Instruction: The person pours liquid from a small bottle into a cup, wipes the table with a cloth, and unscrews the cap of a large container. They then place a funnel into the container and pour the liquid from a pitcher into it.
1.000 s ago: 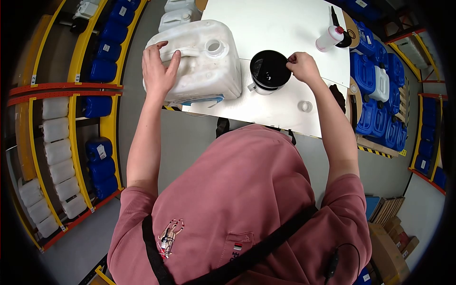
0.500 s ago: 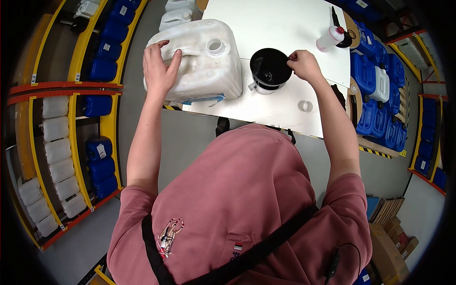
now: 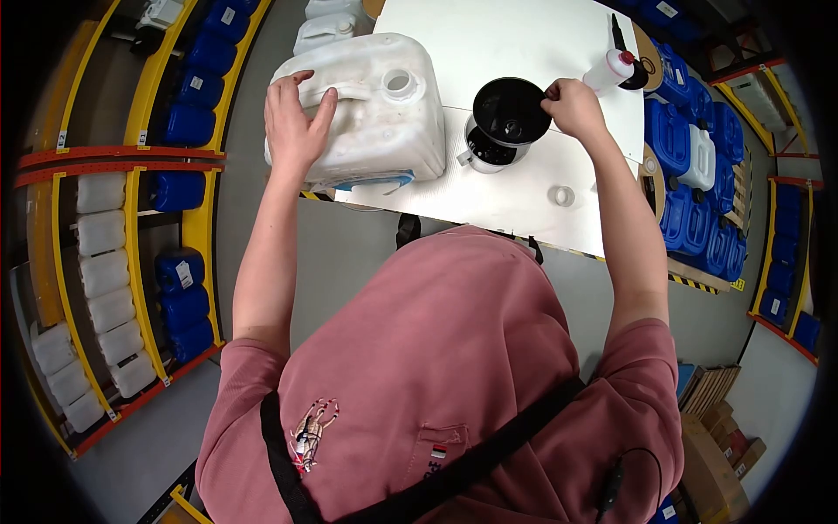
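Rising up and toward the right since the earlier frame, a round black funnel (image 3: 511, 105) is uncovering more of the white plastic jug (image 3: 517, 158) below it. Nearest the table's front edge, a small clear cup (image 3: 561, 196) is standing on the white tabletop (image 3: 532, 214). Beyond it to the left, the jug is showing a dark interior; whether that is liquid is remaining unclear. Right fingers and thumb are pinching the funnel's rim together, the right hand (image 3: 576, 106) holding it over the jug's far side. Left of the jug, a large whitish plastic canister (image 3: 384, 131) is lying with its round mouth uncapped, and the left hand (image 3: 295, 122) is resting on its handle, thumb and fingers spread apart. Farther off, a pale bottle with a red cap (image 3: 602, 75) is standing behind the right hand. Lifting the funnel off the jug seems to be the step in hand; the next move is probably calling for a firm pinch and a steady wrist against drips.
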Available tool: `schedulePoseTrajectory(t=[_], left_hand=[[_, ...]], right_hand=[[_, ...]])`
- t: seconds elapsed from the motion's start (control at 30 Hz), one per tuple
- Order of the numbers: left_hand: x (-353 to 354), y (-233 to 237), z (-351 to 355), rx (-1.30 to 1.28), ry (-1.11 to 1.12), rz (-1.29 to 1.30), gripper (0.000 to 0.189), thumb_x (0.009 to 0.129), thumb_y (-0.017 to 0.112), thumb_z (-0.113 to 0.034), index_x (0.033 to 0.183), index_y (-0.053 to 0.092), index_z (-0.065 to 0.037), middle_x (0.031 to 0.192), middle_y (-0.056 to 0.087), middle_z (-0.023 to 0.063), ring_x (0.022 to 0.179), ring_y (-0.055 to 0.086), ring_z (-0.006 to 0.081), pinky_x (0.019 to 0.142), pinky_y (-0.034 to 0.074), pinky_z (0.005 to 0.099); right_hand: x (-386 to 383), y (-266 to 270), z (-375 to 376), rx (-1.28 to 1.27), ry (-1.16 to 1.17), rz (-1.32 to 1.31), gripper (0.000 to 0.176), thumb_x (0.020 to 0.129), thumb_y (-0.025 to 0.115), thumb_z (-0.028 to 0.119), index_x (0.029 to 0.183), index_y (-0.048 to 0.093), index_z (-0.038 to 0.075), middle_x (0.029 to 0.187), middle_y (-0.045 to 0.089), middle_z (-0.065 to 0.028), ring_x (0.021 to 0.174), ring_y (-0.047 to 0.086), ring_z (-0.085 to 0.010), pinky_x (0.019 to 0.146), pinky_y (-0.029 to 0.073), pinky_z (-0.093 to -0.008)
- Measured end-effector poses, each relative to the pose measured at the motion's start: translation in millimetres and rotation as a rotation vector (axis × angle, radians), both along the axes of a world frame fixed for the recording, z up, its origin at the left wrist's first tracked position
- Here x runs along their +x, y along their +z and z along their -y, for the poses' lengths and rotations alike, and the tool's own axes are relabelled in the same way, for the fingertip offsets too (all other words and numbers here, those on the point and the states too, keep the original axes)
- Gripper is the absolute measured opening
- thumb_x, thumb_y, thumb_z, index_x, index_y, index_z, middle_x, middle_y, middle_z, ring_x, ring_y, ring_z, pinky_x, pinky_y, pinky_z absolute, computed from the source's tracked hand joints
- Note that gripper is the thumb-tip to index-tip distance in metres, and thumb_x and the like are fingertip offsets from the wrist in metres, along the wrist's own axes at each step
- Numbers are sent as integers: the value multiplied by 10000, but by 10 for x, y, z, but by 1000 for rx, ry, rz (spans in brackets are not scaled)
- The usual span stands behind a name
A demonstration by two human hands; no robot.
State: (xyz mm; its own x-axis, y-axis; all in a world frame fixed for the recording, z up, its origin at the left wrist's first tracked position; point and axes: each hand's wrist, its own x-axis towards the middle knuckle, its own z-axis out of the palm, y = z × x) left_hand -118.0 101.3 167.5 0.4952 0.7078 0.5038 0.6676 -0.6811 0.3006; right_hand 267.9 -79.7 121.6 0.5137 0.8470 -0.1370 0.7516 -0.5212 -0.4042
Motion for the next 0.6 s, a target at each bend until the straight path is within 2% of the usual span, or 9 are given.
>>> schedulePoseTrajectory(t=[0.1, 0.2, 0.3, 0.37, 0.5, 0.6], left_hand=[[1, 2, 10, -3, 2, 3, 492, 925, 733, -398, 1270, 631, -62, 1218, 601, 137, 1203, 552, 343, 1053, 428, 447], [1, 3, 7, 1, 5, 5, 493, 922, 737, -396, 1268, 630, -62, 1223, 599, 138, 1200, 554, 345, 1052, 430, 448], [0, 2, 9, -1, 9, 3, 497, 918, 740, -397, 1268, 629, -61, 1229, 598, 140, 1197, 557, 348, 1051, 432, 449], [2, 2, 5, -3, 8, 4, 499, 917, 742, -397, 1268, 628, -61, 1232, 598, 140, 1196, 558, 349, 1051, 433, 450], [-2, 2, 6, -14, 9, -3, 506, 918, 740, -402, 1275, 625, -63, 1240, 593, 144, 1202, 558, 350, 1054, 432, 452], [5, 2, 5, -23, 15, -6, 510, 919, 738, -405, 1279, 624, -63, 1246, 590, 146, 1206, 556, 351, 1056, 432, 453]], right_hand=[[22, -10, -10, -30, -36, -49, 207, 809, 747, 154, 955, 760, 8, 873, 754, -179, 829, 738, -315, 797, 583, -397], [9, 12, 1, -28, 10, 69, 206, 803, 746, 148, 958, 766, 13, 879, 757, -177, 836, 740, -320, 802, 585, -403], [-9, 66, 18, -9, -12, -39, 204, 796, 747, 142, 955, 768, 15, 881, 758, -179, 837, 740, -327, 803, 587, -408], [-36, 92, 33, -30, 20, 94, 206, 793, 745, 140, 954, 769, 15, 875, 757, -182, 829, 740, -332, 806, 588, -410], [-30, 74, 50, 16, 4, 34, 204, 796, 743, 137, 958, 770, 15, 865, 755, -183, 815, 740, -332, 803, 589, -410], [-40, 101, 62, -3, 48, 136, 190, 811, 746, 139, 954, 761, 16, 875, 759, -168, 816, 739, -318, 786, 594, -409]])
